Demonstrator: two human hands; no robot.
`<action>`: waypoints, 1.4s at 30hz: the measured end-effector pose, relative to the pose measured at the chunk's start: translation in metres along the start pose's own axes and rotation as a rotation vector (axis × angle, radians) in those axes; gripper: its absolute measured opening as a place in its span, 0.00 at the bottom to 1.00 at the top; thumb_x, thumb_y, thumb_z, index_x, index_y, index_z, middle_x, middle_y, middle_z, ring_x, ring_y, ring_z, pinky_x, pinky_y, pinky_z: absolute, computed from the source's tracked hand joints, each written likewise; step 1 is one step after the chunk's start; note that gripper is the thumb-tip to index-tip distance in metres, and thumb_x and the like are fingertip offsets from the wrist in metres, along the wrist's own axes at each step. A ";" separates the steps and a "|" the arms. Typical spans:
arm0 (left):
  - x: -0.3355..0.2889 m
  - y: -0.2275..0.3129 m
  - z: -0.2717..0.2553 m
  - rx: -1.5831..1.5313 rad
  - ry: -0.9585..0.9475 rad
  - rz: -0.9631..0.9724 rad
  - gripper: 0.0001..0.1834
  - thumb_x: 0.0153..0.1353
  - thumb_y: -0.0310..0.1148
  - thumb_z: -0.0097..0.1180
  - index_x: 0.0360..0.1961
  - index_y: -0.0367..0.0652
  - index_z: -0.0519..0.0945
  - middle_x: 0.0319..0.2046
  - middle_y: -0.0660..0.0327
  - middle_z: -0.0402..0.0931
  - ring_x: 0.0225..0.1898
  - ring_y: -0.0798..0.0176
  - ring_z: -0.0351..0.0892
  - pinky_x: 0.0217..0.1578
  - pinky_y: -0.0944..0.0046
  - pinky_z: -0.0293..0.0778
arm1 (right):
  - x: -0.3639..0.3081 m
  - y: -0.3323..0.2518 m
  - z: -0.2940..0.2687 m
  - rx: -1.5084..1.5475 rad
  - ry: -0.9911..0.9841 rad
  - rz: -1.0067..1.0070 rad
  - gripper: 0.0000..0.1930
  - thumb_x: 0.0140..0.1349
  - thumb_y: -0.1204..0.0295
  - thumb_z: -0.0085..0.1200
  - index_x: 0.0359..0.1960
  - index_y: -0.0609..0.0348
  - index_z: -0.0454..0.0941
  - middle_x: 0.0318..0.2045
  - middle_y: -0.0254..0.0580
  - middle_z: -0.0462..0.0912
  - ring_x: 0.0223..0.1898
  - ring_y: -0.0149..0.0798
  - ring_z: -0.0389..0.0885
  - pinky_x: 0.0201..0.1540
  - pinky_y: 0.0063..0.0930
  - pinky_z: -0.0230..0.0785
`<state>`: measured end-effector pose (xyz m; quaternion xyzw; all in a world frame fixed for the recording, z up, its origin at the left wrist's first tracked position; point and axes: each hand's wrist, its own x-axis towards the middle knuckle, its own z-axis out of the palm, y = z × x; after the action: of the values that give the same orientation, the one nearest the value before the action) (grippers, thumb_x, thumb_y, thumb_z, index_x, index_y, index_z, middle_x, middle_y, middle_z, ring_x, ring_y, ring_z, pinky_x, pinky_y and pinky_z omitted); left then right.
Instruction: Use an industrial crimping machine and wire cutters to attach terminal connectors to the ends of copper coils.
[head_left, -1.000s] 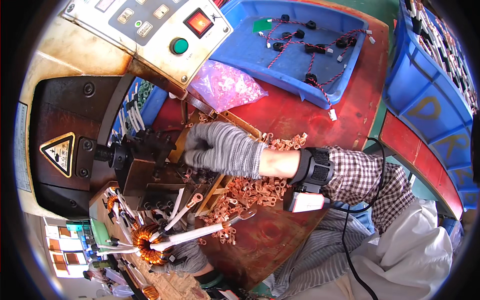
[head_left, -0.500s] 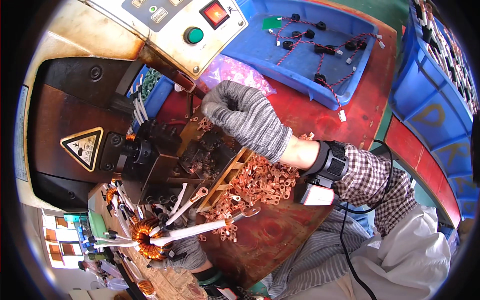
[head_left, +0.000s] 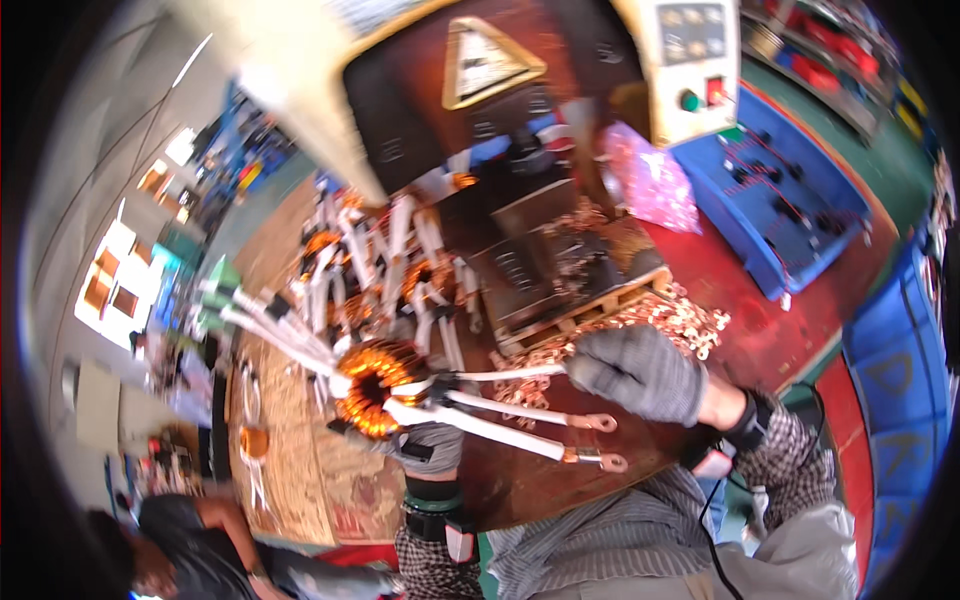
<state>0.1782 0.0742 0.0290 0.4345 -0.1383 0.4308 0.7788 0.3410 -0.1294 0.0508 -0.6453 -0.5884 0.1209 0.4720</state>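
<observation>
Holding copper coil in left hand, clasped from below, near side of machine. Got right hand curled at tip of upper white lead; can't tell if pinching it.

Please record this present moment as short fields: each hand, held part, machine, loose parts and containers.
Left hand: grey-striped knitted glove, holding the orange copper-wound ring coil from behind
Right hand: matching glove, fingers curled at one white lead's end; grip unclear, blurred
Coil leads: white-sleeved; two carry copper ring lugs
Machine: cream-and-dark metal press with yellow-edged triangular sign
Loose parts: small copper lugs heaped on red tabletop
Containers: blue plastic tray; pinkish plastic bag beside it
</observation>
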 end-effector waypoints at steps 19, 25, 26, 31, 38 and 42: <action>0.021 0.241 -0.079 0.316 0.526 -0.377 0.29 0.52 0.51 0.50 0.48 0.42 0.66 0.40 0.55 0.71 0.39 0.54 0.72 0.41 0.52 0.71 | -0.111 0.007 0.000 -0.161 0.353 0.474 0.11 0.55 0.65 0.49 0.25 0.61 0.73 0.21 0.45 0.74 0.23 0.44 0.72 0.27 0.32 0.63; 0.058 0.246 -0.217 0.588 0.863 -0.618 0.22 0.46 0.49 0.58 0.38 0.46 0.72 0.33 0.61 0.75 0.31 0.61 0.76 0.34 0.59 0.74 | -0.111 0.010 0.020 -0.509 0.468 0.374 0.09 0.55 0.68 0.47 0.22 0.59 0.70 0.18 0.45 0.70 0.21 0.47 0.68 0.23 0.36 0.58; 0.064 0.243 -0.231 0.609 0.875 -0.655 0.23 0.44 0.51 0.59 0.37 0.48 0.73 0.30 0.63 0.76 0.28 0.61 0.76 0.31 0.59 0.75 | -0.111 0.012 0.023 -0.629 0.455 0.354 0.08 0.55 0.68 0.47 0.22 0.58 0.70 0.18 0.44 0.70 0.21 0.48 0.68 0.23 0.37 0.58; 0.088 0.223 -0.291 0.723 0.818 -0.618 0.27 0.45 0.54 0.57 0.41 0.46 0.73 0.35 0.59 0.75 0.32 0.57 0.76 0.34 0.55 0.74 | -0.111 0.019 0.033 -0.760 0.446 0.403 0.07 0.55 0.68 0.45 0.24 0.57 0.71 0.21 0.44 0.71 0.24 0.48 0.69 0.28 0.38 0.58; 0.086 0.307 -0.293 2.026 0.841 -0.526 0.36 0.45 0.53 0.57 0.53 0.47 0.65 0.47 0.53 0.67 0.44 0.53 0.71 0.41 0.56 0.70 | -0.125 0.026 0.033 -0.743 0.504 0.391 0.08 0.57 0.71 0.46 0.30 0.63 0.74 0.26 0.46 0.75 0.28 0.46 0.71 0.34 0.34 0.62; 0.017 0.347 -0.320 2.660 0.953 -1.036 0.45 0.35 0.52 0.65 0.55 0.48 0.62 0.51 0.51 0.65 0.49 0.51 0.68 0.46 0.57 0.66 | -0.131 0.031 0.033 -0.911 0.462 0.263 0.07 0.57 0.74 0.45 0.32 0.65 0.74 0.30 0.46 0.76 0.33 0.46 0.72 0.40 0.35 0.63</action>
<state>-0.1369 0.4254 0.0457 0.6269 0.7661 0.0202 -0.1402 0.3008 -0.2243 -0.0426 -0.8632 -0.3761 -0.2343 0.2418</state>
